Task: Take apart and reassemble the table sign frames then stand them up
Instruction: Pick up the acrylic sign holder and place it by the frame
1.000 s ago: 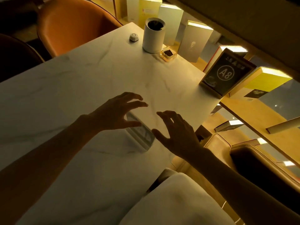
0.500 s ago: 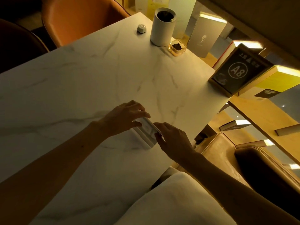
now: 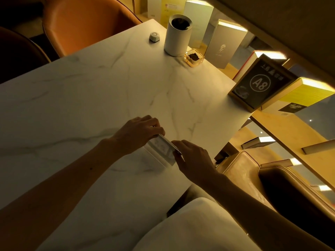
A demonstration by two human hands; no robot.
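A clear acrylic sign frame (image 3: 163, 150) with a pale printed card inside stands tilted on the white marble table (image 3: 90, 98), near its right edge. My left hand (image 3: 139, 132) pinches the frame's upper left end. My right hand (image 3: 192, 158) grips its right end, fingers closed on the top edge. A second sign frame (image 3: 259, 86), wood-edged with a dark "A8" card, stands upright at the table's far right corner, apart from both hands.
A white cylindrical container (image 3: 178, 35), a small white call button (image 3: 154, 37) and a glass dish (image 3: 194, 57) with dark bits sit at the far edge. An orange chair (image 3: 83, 24) stands beyond the table. A tan leather seat (image 3: 272, 187) is on the right.
Both hands came down from hovering with spread fingers and closed on the clear frame's two ends. The frame has been tipped up off the table from lying flat.
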